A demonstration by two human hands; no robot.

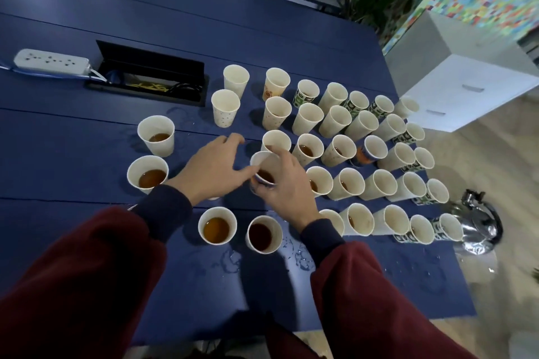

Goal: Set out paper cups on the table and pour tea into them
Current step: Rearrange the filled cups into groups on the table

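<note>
- A paper cup (pixel 262 163) with dark tea (pixel 264 175) in it is held near the middle of the desk (pixel 87 131), just in front of a white cup (pixel 276 140) at the left end of the rows.
- It is gripped by the right hand (pixel 287 186), whose fingers (pixel 280 154) are curled round its right side and clamped on it.
- The left hand (pixel 214 167) is held just beside it with its fingers (pixel 233 138) apart and relaxed. The thumb is stretched toward the cup's rim, but whether it touches cannot be told.
- Four filled cups (pixel 217 229) are set to the left of and nearer than the hands.
- Rows of cups (pixel 361 183) are ranged to the right, as far as a steel kettle (pixel 478 227) at the desk's right edge.
- Spilled drops (pixel 230 262) are seen on the near part of the desk.
- A power strip (pixel 51 63) and an open cable box (pixel 151 76) are placed further back.
</note>
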